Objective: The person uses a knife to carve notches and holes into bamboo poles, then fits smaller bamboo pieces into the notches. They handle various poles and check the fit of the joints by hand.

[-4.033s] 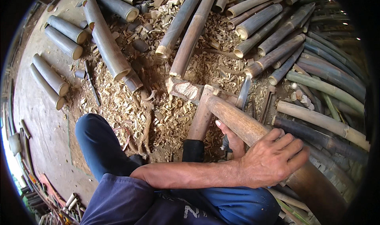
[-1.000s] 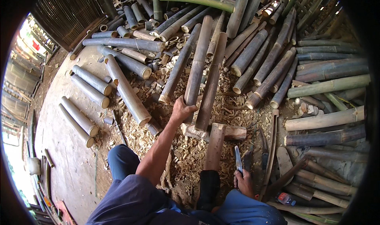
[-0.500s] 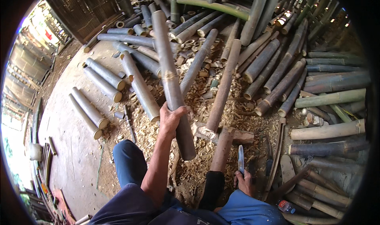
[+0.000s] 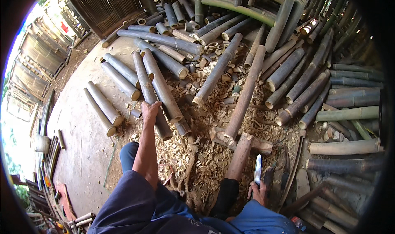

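My left hand (image 4: 151, 110) is closed round the lower part of a dark bamboo tube (image 4: 145, 82). That tube lies alongside a browner bamboo tube (image 4: 163, 92), left of the wood shavings. Low on the right, my right hand (image 4: 258, 193) grips a knife (image 4: 258, 168), its bright blade pointing away from me. Between my legs a short log (image 4: 242, 151) rests against a wooden crosspiece (image 4: 260, 146). Beyond it, a long bamboo pole (image 4: 246, 98) slants away with its near end at that crosspiece.
Wood shavings (image 4: 210, 151) cover the ground before me. Pairs of bamboo tubes (image 4: 103, 104) lie on the pale floor (image 4: 76, 151) at left. More bamboo (image 4: 304, 90) is stacked along the right. A bamboo frame (image 4: 242, 10) stands at the back.
My left hand has carried the bamboo tube leftward and down, from upright over the shavings to beside the browner tube. My right hand keeps the knife; the whole view has shifted a little.
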The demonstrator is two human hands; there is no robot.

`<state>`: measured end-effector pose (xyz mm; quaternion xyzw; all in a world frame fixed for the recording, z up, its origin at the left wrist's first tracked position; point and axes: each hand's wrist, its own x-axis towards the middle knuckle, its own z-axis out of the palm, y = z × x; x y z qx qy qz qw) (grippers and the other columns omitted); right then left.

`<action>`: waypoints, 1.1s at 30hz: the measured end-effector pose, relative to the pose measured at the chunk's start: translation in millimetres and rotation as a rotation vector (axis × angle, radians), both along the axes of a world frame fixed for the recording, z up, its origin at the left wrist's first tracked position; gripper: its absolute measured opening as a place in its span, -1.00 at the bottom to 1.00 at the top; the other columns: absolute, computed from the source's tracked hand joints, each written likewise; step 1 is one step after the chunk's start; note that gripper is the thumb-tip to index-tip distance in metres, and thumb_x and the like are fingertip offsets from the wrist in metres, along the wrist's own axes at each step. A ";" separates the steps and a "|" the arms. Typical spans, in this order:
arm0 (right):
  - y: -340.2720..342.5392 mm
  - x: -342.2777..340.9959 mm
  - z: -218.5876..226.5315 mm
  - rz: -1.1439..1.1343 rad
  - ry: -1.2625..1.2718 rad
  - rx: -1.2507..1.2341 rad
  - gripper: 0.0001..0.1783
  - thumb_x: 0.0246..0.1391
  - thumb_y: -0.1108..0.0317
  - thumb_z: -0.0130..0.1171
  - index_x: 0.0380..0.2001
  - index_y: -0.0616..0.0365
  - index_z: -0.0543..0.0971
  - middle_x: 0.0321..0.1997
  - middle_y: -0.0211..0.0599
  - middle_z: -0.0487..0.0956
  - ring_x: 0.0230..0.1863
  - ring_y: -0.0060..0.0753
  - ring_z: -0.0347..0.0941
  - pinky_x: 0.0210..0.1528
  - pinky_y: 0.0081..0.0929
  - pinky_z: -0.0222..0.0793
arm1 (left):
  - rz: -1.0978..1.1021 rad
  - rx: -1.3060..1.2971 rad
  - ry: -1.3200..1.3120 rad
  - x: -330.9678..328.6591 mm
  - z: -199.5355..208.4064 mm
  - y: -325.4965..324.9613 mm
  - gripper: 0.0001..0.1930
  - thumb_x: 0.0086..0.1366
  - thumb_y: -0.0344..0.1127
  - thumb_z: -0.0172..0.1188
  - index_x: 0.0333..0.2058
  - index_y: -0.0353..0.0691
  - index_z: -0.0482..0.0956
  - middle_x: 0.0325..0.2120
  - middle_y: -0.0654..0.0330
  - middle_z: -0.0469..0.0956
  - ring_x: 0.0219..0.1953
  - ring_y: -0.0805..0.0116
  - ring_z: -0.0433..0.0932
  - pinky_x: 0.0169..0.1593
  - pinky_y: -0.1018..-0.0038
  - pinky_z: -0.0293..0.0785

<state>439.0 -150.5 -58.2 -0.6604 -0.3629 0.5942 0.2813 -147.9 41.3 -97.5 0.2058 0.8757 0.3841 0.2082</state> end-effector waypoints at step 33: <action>-7.3 -11.8 20.9 -0.015 -0.010 -0.038 -0.80 0.30 0.32 0.15 -0.28 0.26 0.47 -0.63 -0.34 0.42 -0.68 -0.50 0.34 -0.62 -0.43 0.33 | -0.755 -0.303 0.106 166.3 -1.9 152.2 -0.33 0.01 -0.15 0.47 0.07 -0.38 0.48 -0.04 -0.11 0.63 -0.03 0.09 0.67 0.03 0.19 0.61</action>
